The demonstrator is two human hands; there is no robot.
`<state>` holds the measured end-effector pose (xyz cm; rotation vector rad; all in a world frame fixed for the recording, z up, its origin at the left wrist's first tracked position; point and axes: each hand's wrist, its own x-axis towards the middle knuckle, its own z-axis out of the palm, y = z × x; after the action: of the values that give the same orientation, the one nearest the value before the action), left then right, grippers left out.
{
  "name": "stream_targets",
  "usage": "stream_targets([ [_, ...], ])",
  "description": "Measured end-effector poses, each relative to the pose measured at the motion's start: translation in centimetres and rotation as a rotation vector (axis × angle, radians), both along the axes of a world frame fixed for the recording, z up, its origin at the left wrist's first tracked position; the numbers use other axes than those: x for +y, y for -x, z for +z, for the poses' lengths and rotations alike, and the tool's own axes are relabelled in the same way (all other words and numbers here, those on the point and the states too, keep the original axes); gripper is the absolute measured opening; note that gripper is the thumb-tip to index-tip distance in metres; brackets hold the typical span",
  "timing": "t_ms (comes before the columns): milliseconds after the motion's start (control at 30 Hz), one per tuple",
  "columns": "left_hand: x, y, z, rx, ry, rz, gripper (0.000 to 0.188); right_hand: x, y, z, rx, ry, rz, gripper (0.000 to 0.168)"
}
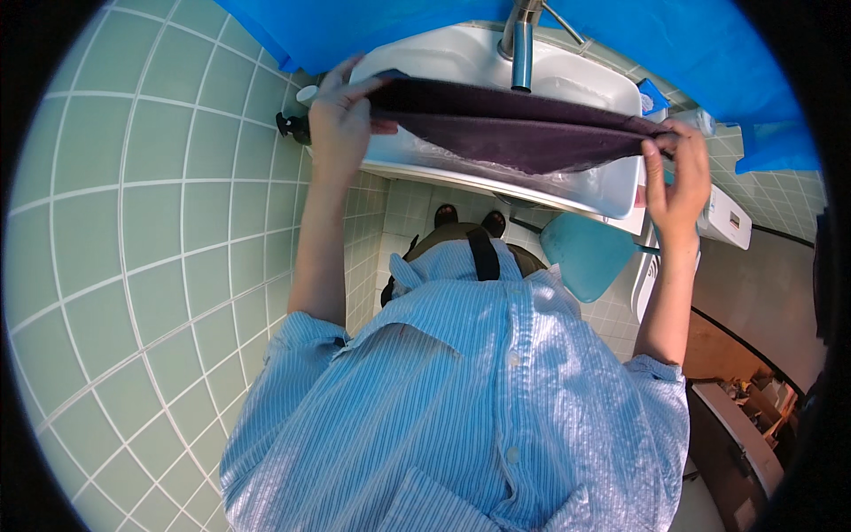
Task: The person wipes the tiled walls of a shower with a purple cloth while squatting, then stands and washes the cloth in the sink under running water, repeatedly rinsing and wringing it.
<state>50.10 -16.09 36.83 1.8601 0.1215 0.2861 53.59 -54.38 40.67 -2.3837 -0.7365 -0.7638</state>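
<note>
A dark purple cloth point(525, 136) is stretched lengthwise over a white washbasin point(425, 56), sagging at its middle towards the bowl. Its left end is gripped by my left hand point(342, 120), near the basin's left rim. At the right rim, my right hand point(678, 169) pinches the other end between thumb and fingers. A metal faucet point(522, 56) points down just behind the cloth. Below the cloth, wet, shiny patches show in the basin; the cloth hides much of the bowl.
Green tiled wall point(153, 166) rises close on the left. A dark pump bottle point(294, 128) and white cup point(306, 95) stand beside the basin. Blue sheeting point(678, 46) hangs behind. A teal plastic dustpan-like object point(588, 253) is below, and a white box point(728, 216) is at the right.
</note>
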Motion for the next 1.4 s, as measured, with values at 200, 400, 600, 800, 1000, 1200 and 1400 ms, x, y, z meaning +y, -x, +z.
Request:
stream_targets([
  [200, -0.3, -1.2, 9.1, 0.012, 0.572, -0.094, 0.032, -0.5, -1.4, 4.4, -0.197, -0.149, 0.042, 0.014],
  [400, -0.3, -0.4, 12.5, -0.122, 0.622, -0.182, 0.044, -1.2, -1.1, 6.2, -0.245, -0.166, 0.043, 0.012],
  [600, 0.1, -0.7, 9.6, 0.037, 0.095, -0.118, 0.044, -1.0, -0.2, 3.8, -0.218, 0.036, -0.026, 0.016],
  [800, 0.9, -1.3, -1.0, 0.121, -0.53, -0.252, 0.048, -1.4, 0.2, -4.6, 0.142, 0.061, -0.006, 0.015],
  [1000, 1.6, -3.7, -9.0, 0.142, -0.758, -0.155, 0.031, -0.9, -1.1, -13.3, 0.307, -0.078, -0.09, 0.016],
  [1200, 1.5, -7.0, -12.9, 0.124, -0.939, -0.14, 0.019, 1.1, -3.5, -18.2, 0.4, -0.132, -0.342, 0.019],
  [1400, -3.2, -9.8, -15.8, 0.232, -0.995, -0.039, 0.054, 2.8, -6.3, -24.7, 0.563, -0.195, -0.522, 0.027],
])
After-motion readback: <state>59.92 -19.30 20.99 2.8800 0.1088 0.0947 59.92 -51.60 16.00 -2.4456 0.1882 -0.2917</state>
